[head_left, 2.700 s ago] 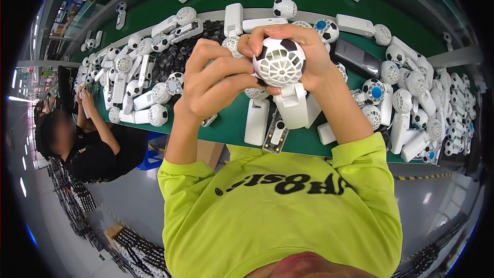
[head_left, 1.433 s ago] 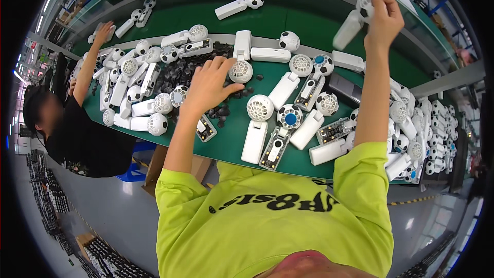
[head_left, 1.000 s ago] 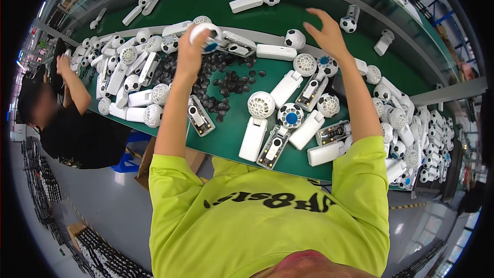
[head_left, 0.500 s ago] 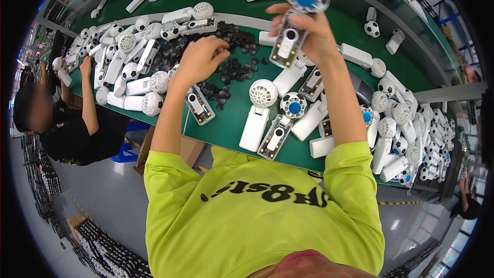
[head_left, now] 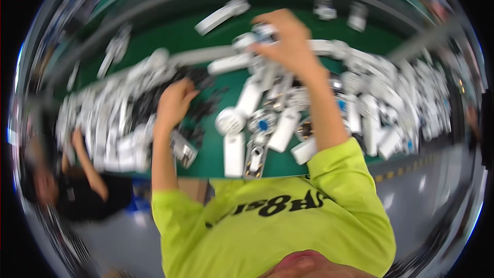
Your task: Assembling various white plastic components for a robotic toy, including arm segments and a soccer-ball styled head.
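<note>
Motion blurs the view. My right hand [head_left: 288, 44] is closed at the back of the bench around a white handheld fan [head_left: 265, 32] with a ball-shaped head and blue centre; its lower part blends into the fans behind. My left hand [head_left: 174, 104] hovers over a heap of small black pieces [head_left: 206, 104], fingers bent and drawn together; whether a piece is between them is hidden. Nearest me on the bench lie a closed white fan [head_left: 234, 152] and an opened fan [head_left: 256, 157] showing its inner parts and a blue centre. Below my left hand is another opened fan [head_left: 183, 149].
White fans are piled at left [head_left: 113, 118] and right [head_left: 381, 103] of the green bench [head_left: 211, 139]. A green strip [head_left: 175, 38] behind a raised rail carries several more fans. A co-worker's arm [head_left: 90, 164] reaches the left pile. A cardboard box [head_left: 193, 190] stands below the bench edge.
The whole view has shifted and blurred. My right hand has turned and carried the fan leftward, no longer holding it upright. My left hand's fingers have drawn closer together over the black pieces.
</note>
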`<state>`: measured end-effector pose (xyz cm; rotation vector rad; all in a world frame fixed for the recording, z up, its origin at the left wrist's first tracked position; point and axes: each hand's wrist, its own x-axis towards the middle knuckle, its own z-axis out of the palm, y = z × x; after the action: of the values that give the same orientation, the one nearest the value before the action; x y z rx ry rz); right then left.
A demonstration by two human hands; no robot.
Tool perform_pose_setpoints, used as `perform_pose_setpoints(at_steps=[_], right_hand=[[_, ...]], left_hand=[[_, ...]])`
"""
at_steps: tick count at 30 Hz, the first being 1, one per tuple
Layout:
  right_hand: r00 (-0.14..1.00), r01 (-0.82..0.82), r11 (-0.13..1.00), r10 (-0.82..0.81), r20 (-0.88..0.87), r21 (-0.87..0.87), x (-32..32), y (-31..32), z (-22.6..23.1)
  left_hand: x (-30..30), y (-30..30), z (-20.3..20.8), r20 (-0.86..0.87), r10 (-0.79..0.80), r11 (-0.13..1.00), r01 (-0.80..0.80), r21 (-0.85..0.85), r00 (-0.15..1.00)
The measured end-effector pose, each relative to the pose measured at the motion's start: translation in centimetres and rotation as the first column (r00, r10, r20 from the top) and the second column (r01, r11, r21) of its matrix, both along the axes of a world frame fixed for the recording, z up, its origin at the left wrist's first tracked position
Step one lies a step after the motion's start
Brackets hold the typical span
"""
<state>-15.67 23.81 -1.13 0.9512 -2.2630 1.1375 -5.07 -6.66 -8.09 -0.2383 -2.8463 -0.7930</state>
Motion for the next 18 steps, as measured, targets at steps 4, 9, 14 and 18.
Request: perform_pose_setpoints(at_steps=[4, 9, 14, 18], right_hand=[[0.993, -0.089, 0.985, 0.076, 0.088, 0.146, 0.2, 2.2, 1.2], [0.957, 0.104, 0.886, -0.212, -0.196, -0.451, -0.2, 4.0, 1.1], [0.799, 0.123, 0.442, 0.487, 0.353, -0.888, -0.8, 5.1, 0.1], [0.387, 0.099, 0.598, 0.713, 0.585, -0.795, -0.3, -0.4, -3.0]], left_hand=[[0.4, 0.2, 0.6, -0.027, 0.006, 0.967, 0.001, 0.255, 1.0], [-0.9, 5.6, 5.5, -0.228, -0.124, 0.969, 0.168, 0.182, 0.966], [-1.7, 7.6, 7.4, -0.287, -0.257, 0.856, 0.356, 0.376, 0.923], [-3.5, 9.1, 6.9, -0.299, -0.238, 0.774, 0.366, 0.516, 0.924]])
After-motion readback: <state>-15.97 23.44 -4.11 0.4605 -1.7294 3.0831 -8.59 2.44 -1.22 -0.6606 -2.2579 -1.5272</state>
